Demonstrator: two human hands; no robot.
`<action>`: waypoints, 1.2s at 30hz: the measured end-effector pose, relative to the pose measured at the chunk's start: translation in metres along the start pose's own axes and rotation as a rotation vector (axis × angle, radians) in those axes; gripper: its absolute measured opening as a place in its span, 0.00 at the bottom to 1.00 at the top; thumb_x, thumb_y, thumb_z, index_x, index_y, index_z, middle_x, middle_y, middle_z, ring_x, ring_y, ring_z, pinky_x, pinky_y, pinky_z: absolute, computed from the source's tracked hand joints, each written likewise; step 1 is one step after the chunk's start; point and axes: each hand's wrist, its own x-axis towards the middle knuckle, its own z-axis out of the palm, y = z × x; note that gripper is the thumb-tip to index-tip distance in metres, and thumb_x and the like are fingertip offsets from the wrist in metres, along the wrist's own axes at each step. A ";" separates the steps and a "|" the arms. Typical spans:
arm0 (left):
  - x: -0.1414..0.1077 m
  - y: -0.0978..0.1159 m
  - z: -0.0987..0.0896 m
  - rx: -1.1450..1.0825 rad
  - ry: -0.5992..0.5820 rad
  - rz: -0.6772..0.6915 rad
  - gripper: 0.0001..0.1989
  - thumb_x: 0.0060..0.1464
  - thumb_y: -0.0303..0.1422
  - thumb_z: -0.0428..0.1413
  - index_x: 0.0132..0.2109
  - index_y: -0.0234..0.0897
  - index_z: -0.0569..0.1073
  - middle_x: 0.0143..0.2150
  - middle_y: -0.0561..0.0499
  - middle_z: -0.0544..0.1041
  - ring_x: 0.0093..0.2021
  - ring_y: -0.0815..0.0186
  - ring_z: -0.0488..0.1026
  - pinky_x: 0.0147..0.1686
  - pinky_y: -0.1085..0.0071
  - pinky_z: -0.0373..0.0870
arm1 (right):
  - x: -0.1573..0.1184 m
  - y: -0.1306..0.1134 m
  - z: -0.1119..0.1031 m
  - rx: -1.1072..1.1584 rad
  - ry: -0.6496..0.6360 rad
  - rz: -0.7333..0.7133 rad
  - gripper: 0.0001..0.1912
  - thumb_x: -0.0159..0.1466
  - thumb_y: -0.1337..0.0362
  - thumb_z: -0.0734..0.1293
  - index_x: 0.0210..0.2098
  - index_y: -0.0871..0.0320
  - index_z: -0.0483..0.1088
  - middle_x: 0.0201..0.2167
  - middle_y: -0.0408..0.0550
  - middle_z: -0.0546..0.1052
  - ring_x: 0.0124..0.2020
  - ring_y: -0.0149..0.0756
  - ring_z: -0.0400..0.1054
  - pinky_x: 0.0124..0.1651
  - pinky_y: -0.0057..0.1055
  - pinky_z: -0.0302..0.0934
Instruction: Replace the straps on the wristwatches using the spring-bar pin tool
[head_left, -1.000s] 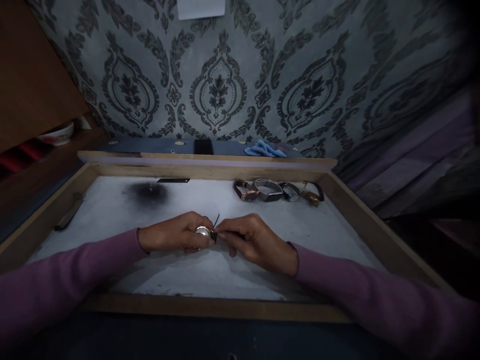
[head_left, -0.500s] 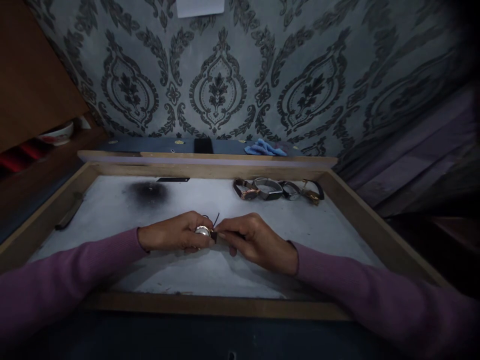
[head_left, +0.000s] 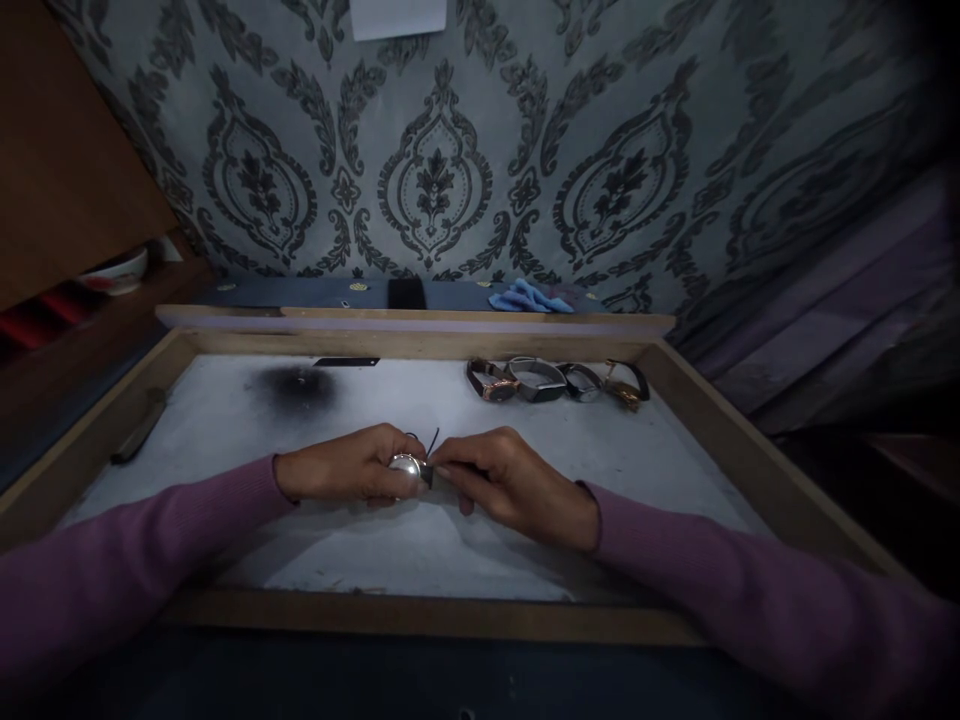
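Note:
My left hand (head_left: 352,465) grips a wristwatch (head_left: 406,466) with a round, shiny face or back, low over the white board. A short dark piece of its strap (head_left: 427,476) shows beside the case. My right hand (head_left: 506,480) is closed in a pinch, its fingertips right at that strap end. What lies between those fingers is mostly hidden, so I cannot make it out. Behind the watch a thin dark strip (head_left: 433,440) sticks up; its lower end is covered.
Several wristwatches (head_left: 536,380) stand in a row at the back right of the wood-rimmed tray (head_left: 420,612). A black blade (head_left: 346,362) lies at the back, a dark curved tool (head_left: 139,430) by the left wall. Behind the rim rests a blue cloth (head_left: 529,296).
The watch has tilted slightly in my left hand, so its round surface catches more light. Both hands stay almost in the same place.

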 end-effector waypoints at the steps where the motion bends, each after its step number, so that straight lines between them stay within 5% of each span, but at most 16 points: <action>1: 0.000 0.000 0.000 -0.001 0.000 -0.002 0.10 0.56 0.37 0.54 0.32 0.34 0.67 0.19 0.60 0.62 0.19 0.74 0.56 0.19 0.77 0.51 | 0.000 0.000 0.000 0.001 -0.001 -0.003 0.11 0.65 0.73 0.60 0.37 0.64 0.75 0.17 0.41 0.73 0.18 0.26 0.67 0.24 0.22 0.60; 21: -0.002 0.005 -0.003 0.032 0.007 -0.064 0.10 0.56 0.36 0.54 0.41 0.32 0.71 0.18 0.61 0.61 0.18 0.74 0.55 0.19 0.77 0.51 | 0.001 0.003 -0.001 -0.037 0.023 -0.031 0.11 0.66 0.72 0.60 0.41 0.62 0.75 0.23 0.44 0.77 0.21 0.27 0.71 0.27 0.23 0.64; 36: -0.001 0.005 -0.001 0.008 0.021 -0.031 0.09 0.55 0.36 0.54 0.36 0.33 0.70 0.19 0.60 0.61 0.19 0.75 0.56 0.20 0.77 0.53 | 0.000 0.002 0.000 0.001 0.032 -0.042 0.11 0.66 0.72 0.59 0.39 0.63 0.74 0.22 0.44 0.75 0.20 0.27 0.69 0.26 0.21 0.61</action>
